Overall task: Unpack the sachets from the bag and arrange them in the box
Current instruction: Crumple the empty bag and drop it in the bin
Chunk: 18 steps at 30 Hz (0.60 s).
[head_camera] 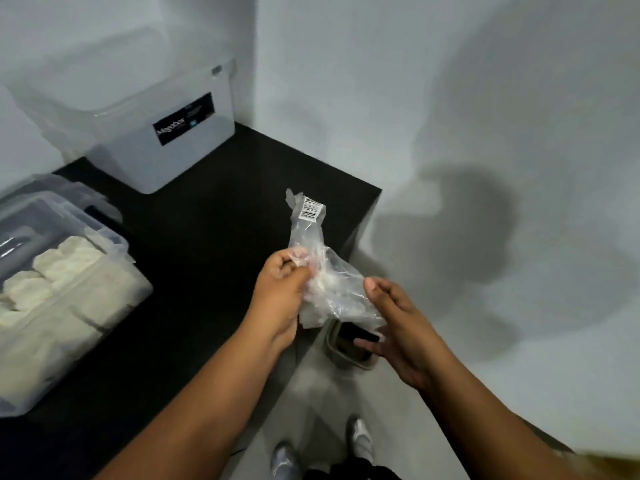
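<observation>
Clear plastic crinkles at the centre of the frame, where a person holds a nearly emptied bag above the edge of a black counter. The left hand pinches the bag's side, thumb and fingertips curled tightly into the film. The right hand sits just beside the bag's lower end, fingers relaxed and loosely spread; whether they touch the film cannot be told. A barcode label marks the bag's twisted neck, which points up and away. Something white shows through the film, possibly a last sachet, though blur leaves that unsure. At the left edge of the frame, a clear plastic box already holds rows of white sachets. A larger lidded container stands at the upper left. Directly below the bag, on the floor, sits a small bin. That is the likely hazard: with only one hand gripping, any sachet shaken loose could drop past the counter edge into the bin or onto the floor, rather than reach the box well apart to the left.
</observation>
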Each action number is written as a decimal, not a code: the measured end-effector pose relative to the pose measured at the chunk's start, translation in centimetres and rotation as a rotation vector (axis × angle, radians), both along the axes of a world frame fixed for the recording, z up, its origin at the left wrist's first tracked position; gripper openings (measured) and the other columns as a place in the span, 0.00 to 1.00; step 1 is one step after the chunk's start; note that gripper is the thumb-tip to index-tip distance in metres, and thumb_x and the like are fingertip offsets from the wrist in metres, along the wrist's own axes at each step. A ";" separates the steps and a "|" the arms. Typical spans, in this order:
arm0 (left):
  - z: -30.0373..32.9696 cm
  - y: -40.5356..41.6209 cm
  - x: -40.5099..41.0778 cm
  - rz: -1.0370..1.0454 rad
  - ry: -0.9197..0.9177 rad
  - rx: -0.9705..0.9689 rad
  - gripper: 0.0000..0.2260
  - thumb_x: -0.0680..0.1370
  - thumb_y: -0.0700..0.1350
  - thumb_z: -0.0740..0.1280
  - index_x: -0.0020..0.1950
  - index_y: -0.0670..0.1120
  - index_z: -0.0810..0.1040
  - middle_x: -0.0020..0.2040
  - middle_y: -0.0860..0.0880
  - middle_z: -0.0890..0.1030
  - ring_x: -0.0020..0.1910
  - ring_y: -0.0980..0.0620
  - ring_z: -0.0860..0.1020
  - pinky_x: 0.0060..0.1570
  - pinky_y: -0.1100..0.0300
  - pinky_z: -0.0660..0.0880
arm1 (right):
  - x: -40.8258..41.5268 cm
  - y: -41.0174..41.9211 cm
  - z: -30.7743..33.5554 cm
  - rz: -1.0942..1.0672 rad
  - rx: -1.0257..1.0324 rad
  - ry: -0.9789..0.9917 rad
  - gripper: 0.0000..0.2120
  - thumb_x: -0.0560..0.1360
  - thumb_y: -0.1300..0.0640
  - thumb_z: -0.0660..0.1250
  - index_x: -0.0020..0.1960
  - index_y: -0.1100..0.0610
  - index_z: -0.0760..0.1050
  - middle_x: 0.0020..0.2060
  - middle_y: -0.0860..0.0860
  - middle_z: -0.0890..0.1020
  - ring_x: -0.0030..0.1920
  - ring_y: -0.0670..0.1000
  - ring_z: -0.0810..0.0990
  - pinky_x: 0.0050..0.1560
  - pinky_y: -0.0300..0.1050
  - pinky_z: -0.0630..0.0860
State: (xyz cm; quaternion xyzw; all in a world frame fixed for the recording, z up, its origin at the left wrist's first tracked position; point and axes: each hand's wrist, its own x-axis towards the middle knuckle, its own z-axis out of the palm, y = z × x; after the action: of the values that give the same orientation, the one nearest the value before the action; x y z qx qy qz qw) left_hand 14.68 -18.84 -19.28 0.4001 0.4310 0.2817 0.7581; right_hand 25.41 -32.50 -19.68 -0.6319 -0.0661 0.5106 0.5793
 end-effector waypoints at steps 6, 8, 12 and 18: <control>-3.9 -3.9 6.6 -0.099 -0.086 -0.411 0.06 0.77 0.31 0.63 0.51 0.40 0.75 0.49 0.39 0.82 0.47 0.44 0.82 0.42 0.52 0.82 | 3.7 -2.0 -3.3 -0.177 0.173 0.161 0.20 0.74 0.62 0.70 0.65 0.58 0.73 0.57 0.62 0.81 0.56 0.63 0.81 0.54 0.58 0.79; -5.7 -4.4 8.3 -0.144 0.076 -0.334 0.04 0.77 0.34 0.66 0.49 0.40 0.76 0.48 0.40 0.82 0.48 0.43 0.82 0.50 0.49 0.81 | 5.4 -2.4 -4.6 -0.259 0.129 0.120 0.18 0.73 0.67 0.69 0.63 0.62 0.75 0.54 0.63 0.82 0.52 0.63 0.82 0.45 0.52 0.82; -7.4 -3.4 10.4 -0.412 0.631 0.371 0.11 0.73 0.47 0.72 0.52 0.44 0.78 0.52 0.46 0.80 0.50 0.47 0.80 0.55 0.50 0.78 | 9.0 -3.3 -8.2 -0.355 0.027 0.066 0.13 0.72 0.70 0.70 0.56 0.64 0.78 0.47 0.59 0.85 0.47 0.59 0.84 0.47 0.50 0.81; -5.3 1.7 10.5 -0.210 0.919 1.331 0.09 0.77 0.46 0.65 0.55 0.45 0.78 0.54 0.47 0.76 0.51 0.47 0.75 0.50 0.52 0.75 | 13.9 -4.0 -15.6 -0.319 -0.193 0.091 0.10 0.72 0.68 0.72 0.52 0.61 0.78 0.48 0.60 0.83 0.45 0.57 0.83 0.43 0.47 0.81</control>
State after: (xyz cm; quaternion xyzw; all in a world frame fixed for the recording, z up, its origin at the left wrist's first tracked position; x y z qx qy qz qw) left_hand 25.16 -17.15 -24.57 0.8806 0.4016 0.2142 0.1315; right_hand 39.27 -36.55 -35.26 -0.6633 0.1103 0.4441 0.5922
